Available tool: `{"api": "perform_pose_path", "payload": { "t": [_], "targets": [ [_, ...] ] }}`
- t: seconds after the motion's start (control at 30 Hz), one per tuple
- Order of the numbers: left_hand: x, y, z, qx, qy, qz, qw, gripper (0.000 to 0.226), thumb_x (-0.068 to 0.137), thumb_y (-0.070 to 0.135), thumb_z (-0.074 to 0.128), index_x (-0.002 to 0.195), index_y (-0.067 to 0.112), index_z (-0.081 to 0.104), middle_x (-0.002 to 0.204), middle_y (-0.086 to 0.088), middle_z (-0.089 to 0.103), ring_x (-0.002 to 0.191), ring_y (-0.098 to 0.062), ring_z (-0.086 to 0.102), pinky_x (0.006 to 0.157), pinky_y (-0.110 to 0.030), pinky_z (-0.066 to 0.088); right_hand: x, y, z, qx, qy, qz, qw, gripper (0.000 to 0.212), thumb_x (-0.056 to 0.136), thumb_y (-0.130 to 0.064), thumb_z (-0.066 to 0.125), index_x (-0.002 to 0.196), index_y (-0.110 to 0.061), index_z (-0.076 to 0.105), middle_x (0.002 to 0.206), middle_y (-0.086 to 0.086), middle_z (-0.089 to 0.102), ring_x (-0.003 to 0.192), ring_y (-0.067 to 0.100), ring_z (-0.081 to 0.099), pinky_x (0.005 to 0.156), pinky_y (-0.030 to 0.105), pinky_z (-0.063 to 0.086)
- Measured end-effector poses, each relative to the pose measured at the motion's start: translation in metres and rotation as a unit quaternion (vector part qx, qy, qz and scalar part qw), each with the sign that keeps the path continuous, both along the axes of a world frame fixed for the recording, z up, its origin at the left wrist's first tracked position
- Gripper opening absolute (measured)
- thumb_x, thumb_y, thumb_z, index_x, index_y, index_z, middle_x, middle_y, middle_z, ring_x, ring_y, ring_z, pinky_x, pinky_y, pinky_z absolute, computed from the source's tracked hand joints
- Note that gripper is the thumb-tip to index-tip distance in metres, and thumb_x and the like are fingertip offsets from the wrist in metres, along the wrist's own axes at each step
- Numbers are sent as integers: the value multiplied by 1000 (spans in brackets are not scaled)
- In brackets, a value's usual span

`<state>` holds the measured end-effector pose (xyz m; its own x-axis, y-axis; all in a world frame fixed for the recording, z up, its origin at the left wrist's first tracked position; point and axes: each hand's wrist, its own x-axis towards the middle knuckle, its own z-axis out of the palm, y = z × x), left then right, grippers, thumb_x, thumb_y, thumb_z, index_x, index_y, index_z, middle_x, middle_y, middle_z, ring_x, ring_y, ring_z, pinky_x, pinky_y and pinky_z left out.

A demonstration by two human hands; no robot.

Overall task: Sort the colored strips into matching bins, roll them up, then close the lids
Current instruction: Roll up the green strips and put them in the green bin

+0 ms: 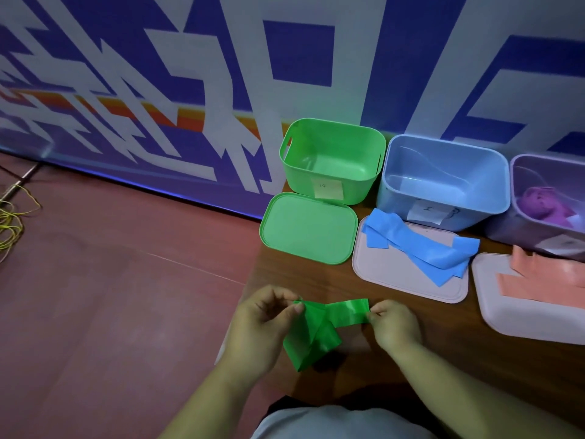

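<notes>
— Starting with the big things: the worktop (427, 353) carries three open bins along its far edge, the green bin (332, 160) at the far-left corner, the blue bin (443, 182) next to it, and a purple bin (550, 198) cut off by the right edge of the view. What sits in front of them?

— The lids. The green lid (308, 228) lies flat just in front of its bin, overhanging the worktop's left edge. A pale lid (408, 280) has the blue strips (421, 245) heaped on it, and another pale lid (525, 315) holds the orange strips (544, 280). The green bin looks empty; something purple lies in the purple one.

— And the green strip (319, 327)?

— Held up above the worktop's near-left corner, well short of its bin. The left hand (262, 324) pinches one end between thumb and fingertips, the other fingers curled in; the right hand (395, 324) pinches the other end the same way. The middle sags and folds below the left hand.

— How will it handle?

— I'd judge it light, thin and limp, with a slightly glossy face that may slip. Best taken at a short end, pinched flat across its width, and kept taut so the roll starts straight.
</notes>
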<state>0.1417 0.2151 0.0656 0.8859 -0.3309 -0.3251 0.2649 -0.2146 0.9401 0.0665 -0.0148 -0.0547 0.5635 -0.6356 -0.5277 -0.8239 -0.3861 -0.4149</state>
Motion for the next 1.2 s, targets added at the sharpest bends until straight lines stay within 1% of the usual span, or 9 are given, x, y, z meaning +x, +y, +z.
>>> {"api": "perform_pose_path", "payload": {
  "t": [0.1, 0.23, 0.37, 0.53, 0.7, 0.87, 1.03, 1.13, 1.2],
  "targets": [
    [6, -3, 3, 16, -26, -44, 999, 19, 86, 8, 73, 81, 26, 70, 78, 0, 71, 76, -18, 65, 72, -44, 52, 0, -4, -1, 14, -13, -7, 1000, 21, 82, -25, 74, 64, -29, 63, 77, -7, 72, 76, 17, 67, 72, 26, 52],
    [12, -11, 10, -4, -25, -68, 997, 29, 83, 3, 74, 87, 32, 71, 79, 6, 70, 76, -13, 64, 73, -40, 51, 2, -6, 8, 109, -97, -36, 989, 20, 78, -15, 78, 65, -27, 69, 71, -7, 74, 75, 13, 71, 76, 33, 57],
    [16, -19, 23, -38, -18, -67, 997, 28, 76, 9, 78, 89, 34, 73, 79, 5, 69, 76, -13, 63, 72, -34, 51, 10, -7, 55, 149, -179, -47, 971, 13, 79, -12, 78, 71, -21, 72, 68, -6, 74, 66, 7, 68, 70, 27, 51],
    [15, -29, 49, -43, -89, -98, 990, 15, 76, 10, 80, 79, 24, 74, 74, -1, 73, 69, -9, 66, 65, -25, 51, 14, -10, 125, 184, -260, -25, 948, 7, 79, -12, 80, 78, -17, 74, 72, 0, 73, 67, 8, 65, 68, 20, 50],
    [7, -39, 76, -70, -136, -110, 982, 8, 73, 15, 78, 79, 19, 74, 78, -6, 72, 73, -18, 68, 67, -38, 54, 8, -10, 192, 212, -320, -20, 923, 8, 78, -9, 80, 77, -16, 75, 77, 5, 74, 67, 6, 64, 67, 13, 51],
    [-2, -51, 103, -85, -222, -157, 958, 14, 73, 11, 80, 78, 22, 73, 87, -2, 67, 82, -20, 67, 73, -36, 55, -6, -16, 243, 269, -341, -12, 900, 14, 77, -1, 76, 72, -14, 72, 68, 1, 70, 63, 8, 61, 62, 15, 51],
    [-17, -69, 122, -122, -222, -158, 954, 11, 72, 19, 82, 77, 26, 75, 99, 6, 67, 95, -14, 66, 83, -26, 52, -25, -22, 277, 318, -343, 21, 884, 20, 77, 0, 75, 66, -16, 75, 67, 0, 69, 62, 7, 60, 63, 17, 49],
    [-27, -77, 128, -122, -246, -149, 950, 7, 73, 25, 78, 78, 28, 75, 104, 4, 68, 101, -18, 66, 86, -30, 52, -36, -26, 288, 327, -344, 32, 880, 19, 76, -1, 75, 67, -18, 76, 71, 3, 71, 69, 11, 63, 71, 22, 51],
    [-33, -82, 130, -129, -246, -139, 951, 6, 73, 24, 77, 78, 27, 75, 106, 0, 69, 104, -21, 66, 85, -33, 52, -43, -29, 291, 342, -337, 31, 877, 17, 77, -1, 75, 68, -16, 76, 70, 3, 71, 67, 10, 62, 66, 19, 49]
  ]
}}
